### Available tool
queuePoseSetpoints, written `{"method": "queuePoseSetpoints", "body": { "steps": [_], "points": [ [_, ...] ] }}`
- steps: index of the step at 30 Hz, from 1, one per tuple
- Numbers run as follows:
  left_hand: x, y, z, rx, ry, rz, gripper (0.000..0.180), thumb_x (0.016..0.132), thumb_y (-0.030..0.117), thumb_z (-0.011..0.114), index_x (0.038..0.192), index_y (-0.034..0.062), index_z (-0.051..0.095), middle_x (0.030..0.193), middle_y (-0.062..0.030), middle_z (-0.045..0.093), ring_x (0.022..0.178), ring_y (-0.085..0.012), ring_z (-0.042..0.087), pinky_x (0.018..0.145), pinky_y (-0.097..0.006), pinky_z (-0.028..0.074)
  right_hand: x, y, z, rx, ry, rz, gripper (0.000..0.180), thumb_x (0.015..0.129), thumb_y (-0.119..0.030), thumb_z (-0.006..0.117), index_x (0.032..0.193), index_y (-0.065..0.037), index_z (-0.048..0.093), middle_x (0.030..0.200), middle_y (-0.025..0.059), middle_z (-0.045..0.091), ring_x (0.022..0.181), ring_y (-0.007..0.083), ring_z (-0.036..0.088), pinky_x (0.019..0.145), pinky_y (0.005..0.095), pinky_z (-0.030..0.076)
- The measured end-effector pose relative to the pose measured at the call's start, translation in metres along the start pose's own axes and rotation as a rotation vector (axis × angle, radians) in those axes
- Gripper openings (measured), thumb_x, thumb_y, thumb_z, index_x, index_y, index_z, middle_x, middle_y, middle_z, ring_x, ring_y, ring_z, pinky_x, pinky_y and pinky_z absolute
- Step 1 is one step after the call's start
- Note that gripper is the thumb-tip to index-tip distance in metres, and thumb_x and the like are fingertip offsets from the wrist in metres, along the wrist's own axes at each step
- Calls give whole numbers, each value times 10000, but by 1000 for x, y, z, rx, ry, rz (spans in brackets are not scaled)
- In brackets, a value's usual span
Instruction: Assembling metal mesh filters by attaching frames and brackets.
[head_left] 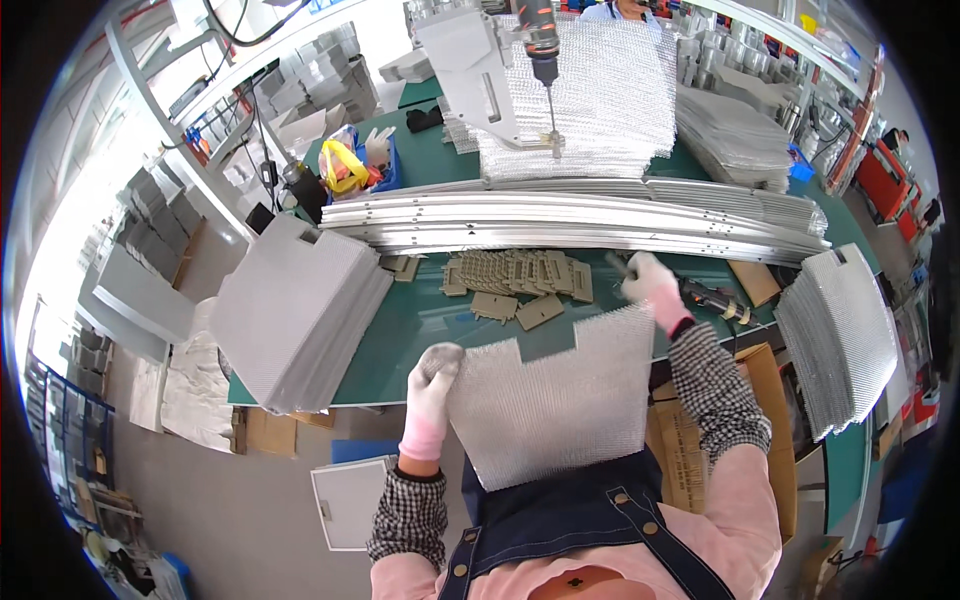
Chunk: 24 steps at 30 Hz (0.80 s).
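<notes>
My left hand (432,392), in a white and pink glove, pinches the left edge of a silvery mesh panel (560,400) with a notch in its top edge. The panel is tilted in front of my apron. My gloved right hand (655,290) is just beyond the panel's upper right corner, its fingers curled over a slim dark power tool (715,298) with yellowish tape near one end. The tool's other end seems to stick out left of the fingers. Beyond the panel lie several beige plastic plates (515,275), some in a row, some flat on the green table (390,350).
Stacks of notched panels stand left (290,310) and right (840,340). Long aluminium profiles (570,220) cross the table behind the plates. A power driver (541,45) hangs over a large mesh stack (590,100). An open cardboard box (770,440) sits below on my right.
</notes>
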<state>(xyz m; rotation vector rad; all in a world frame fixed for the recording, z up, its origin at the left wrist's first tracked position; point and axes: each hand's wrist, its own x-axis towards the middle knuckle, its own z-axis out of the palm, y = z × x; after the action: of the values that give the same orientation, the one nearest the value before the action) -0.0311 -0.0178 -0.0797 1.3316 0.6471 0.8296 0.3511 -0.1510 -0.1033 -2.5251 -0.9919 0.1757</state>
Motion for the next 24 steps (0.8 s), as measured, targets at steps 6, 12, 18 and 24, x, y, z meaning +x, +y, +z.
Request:
{"method": "queuePoseSetpoints", "body": {
  "steps": [6, 12, 18, 24],
  "points": [
    [31, -17, 7, -36, -33, -28, 284, 955, 117, 578, 1185, -40, 633, 1102, -65, 669, 1020, -133, 598, 953, -270, 444, -32, -63, -103, 579, -186, -243, 299, 970, -128, 561, 1233, 12, 543, 926, 80, 660, 666, 99, 642, 580, 238, 519],
    [8, 12, 27, 32, -40, 19, 408, 962, 51, 544, 1353, -66, 534, 1191, -114, 668, 1073, -129, 597, 971, -265, 450, -47, -126, -75, 414, -716, -266, 286, 1032, -154, 452, 1168, 96, 482, 918, 197, 684, 810, 238, 737, 657, 321, 610],
    [-32, 18, 13, -58, -87, 35, 494, 937, 8, 553, 1409, -93, 449, 1178, -172, 686, 1064, -176, 642, 972, -294, 480, -56, -148, -98, 236, -817, -255, 268, 1039, -179, 435, 1102, 81, 459, 760, 176, 672, 622, 216, 722, 513, 292, 578],
    [-23, 15, -4, -156, -103, 11, 626, 902, 129, 643, 1439, -92, 406, 1171, -182, 677, 1049, -171, 639, 961, -290, 476, -64, -142, -119, 420, -1047, -336, 331, 1035, -174, 436, 1186, 120, 444, 821, 190, 651, 625, 227, 716, 520, 312, 575]
  ]
}}
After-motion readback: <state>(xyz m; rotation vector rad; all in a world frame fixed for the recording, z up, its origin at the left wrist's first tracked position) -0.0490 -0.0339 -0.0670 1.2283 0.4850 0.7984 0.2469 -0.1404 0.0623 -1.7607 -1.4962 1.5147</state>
